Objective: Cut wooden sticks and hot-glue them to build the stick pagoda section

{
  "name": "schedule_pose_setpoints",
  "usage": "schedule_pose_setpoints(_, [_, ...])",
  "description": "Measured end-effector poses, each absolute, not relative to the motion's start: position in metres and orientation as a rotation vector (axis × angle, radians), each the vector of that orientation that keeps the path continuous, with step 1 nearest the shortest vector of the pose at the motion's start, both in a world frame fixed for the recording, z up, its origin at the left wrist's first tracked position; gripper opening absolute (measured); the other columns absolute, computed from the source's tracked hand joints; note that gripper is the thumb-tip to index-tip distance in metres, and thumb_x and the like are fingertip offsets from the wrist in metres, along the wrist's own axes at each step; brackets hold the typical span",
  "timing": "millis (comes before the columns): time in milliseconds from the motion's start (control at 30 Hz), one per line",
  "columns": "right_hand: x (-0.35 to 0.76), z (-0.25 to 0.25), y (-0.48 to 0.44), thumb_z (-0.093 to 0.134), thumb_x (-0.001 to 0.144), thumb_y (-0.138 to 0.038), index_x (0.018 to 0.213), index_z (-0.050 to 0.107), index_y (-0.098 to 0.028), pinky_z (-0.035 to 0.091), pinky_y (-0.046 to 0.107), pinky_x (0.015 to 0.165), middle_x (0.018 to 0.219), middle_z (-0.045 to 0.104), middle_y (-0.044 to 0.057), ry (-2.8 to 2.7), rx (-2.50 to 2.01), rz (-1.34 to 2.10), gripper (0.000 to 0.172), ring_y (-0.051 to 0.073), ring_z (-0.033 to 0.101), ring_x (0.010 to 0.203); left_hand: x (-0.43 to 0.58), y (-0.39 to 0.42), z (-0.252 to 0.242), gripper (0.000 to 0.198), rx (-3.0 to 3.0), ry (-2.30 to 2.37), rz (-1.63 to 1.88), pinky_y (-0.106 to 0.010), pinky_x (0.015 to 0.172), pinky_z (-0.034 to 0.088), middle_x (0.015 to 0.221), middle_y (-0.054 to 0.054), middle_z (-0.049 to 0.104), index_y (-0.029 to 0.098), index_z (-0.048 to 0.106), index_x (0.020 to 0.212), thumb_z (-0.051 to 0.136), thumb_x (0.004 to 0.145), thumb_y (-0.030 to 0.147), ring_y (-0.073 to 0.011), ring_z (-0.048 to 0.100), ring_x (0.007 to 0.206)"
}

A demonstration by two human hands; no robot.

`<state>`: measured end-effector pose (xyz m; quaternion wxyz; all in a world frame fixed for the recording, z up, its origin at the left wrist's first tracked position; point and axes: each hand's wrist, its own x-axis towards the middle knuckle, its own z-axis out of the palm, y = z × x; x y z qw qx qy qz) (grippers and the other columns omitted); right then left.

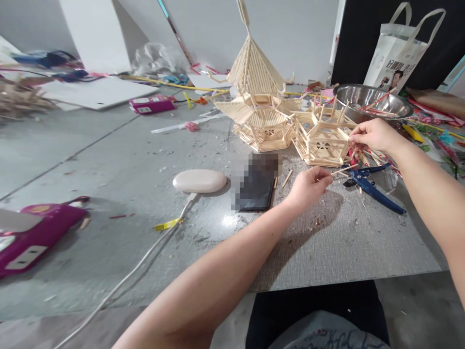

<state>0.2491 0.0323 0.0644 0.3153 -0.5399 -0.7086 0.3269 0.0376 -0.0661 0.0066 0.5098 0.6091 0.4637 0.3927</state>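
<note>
My left hand [309,188] is closed in a pinch on a thin wooden stick [342,170], which points right over the table. My right hand [376,135] has its fingertips pressed together at the right edge of a small open stick frame [329,140]; whatever lies between them is too small to make out. Left of that frame, touching or nearly so, stands a taller pagoda model [259,106] of pale sticks with a pointed roof. Blue-handled cutters [378,190] lie spread on the table just right of my left hand.
A dark phone [256,189] and a white oval device [199,181] with a cable lie on the grey table [138,160]. Purple power strips [39,232] are at left. Behind my right hand are a metal bowl [374,99], red-tipped sticks and a white bag [397,58].
</note>
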Motion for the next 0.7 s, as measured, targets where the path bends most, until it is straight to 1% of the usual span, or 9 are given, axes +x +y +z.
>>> schedule_pose_setpoints(133, [0.2531,0.0640,0.0325,0.075,0.056,-0.046,0.067,0.065,-0.019,0.052,0.035,0.046,0.063,0.065,0.006,-1.861,-1.419,0.908,0.030,0.018,0.062,0.050,0.0351,-0.0632,0.0081,0.008,1.487,1.152,0.956,-0.021,0.052,0.044,0.069,-0.002,0.061,0.015,0.055,0.070,0.053,0.071,0.023,-0.0064,0.051,0.051])
schedule_pose_setpoints(267, [0.2558,0.0632,0.0313,0.075,0.056,-0.043,0.071,0.066,-0.020,0.052,0.034,0.047,0.065,0.066,0.006,-1.835,-1.416,0.923,0.029,0.018,0.063,0.052,0.0329,-0.0605,0.0077,0.008,1.513,1.188,0.948,-0.020,0.050,0.042,0.069,-0.002,0.062,0.015,0.054,0.070,0.051,0.071,0.022,-0.0067,0.052,0.050])
schedule_pose_setpoints(567, [0.2534,0.0619,0.0309,0.075,0.056,-0.041,0.069,0.065,-0.020,0.050,0.034,0.044,0.061,0.064,0.005,-1.847,-1.415,0.882,0.027,0.019,0.062,0.051,0.0327,-0.0586,0.0042,0.009,1.623,1.226,0.934,-0.022,0.053,0.042,0.068,-0.002,0.063,0.016,0.055,0.069,0.050,0.071,0.023,-0.0081,0.054,0.050])
schedule_pose_setpoints(700, [0.2532,0.0615,0.0313,0.074,0.059,-0.040,0.070,0.065,-0.020,0.050,0.032,0.044,0.061,0.065,0.005,-1.860,-1.423,0.868,0.025,0.017,0.062,0.050,0.0332,-0.0589,0.0046,0.010,1.666,1.254,0.929,-0.021,0.053,0.041,0.063,0.000,0.061,0.016,0.056,0.068,0.050,0.071,0.024,-0.0081,0.052,0.051])
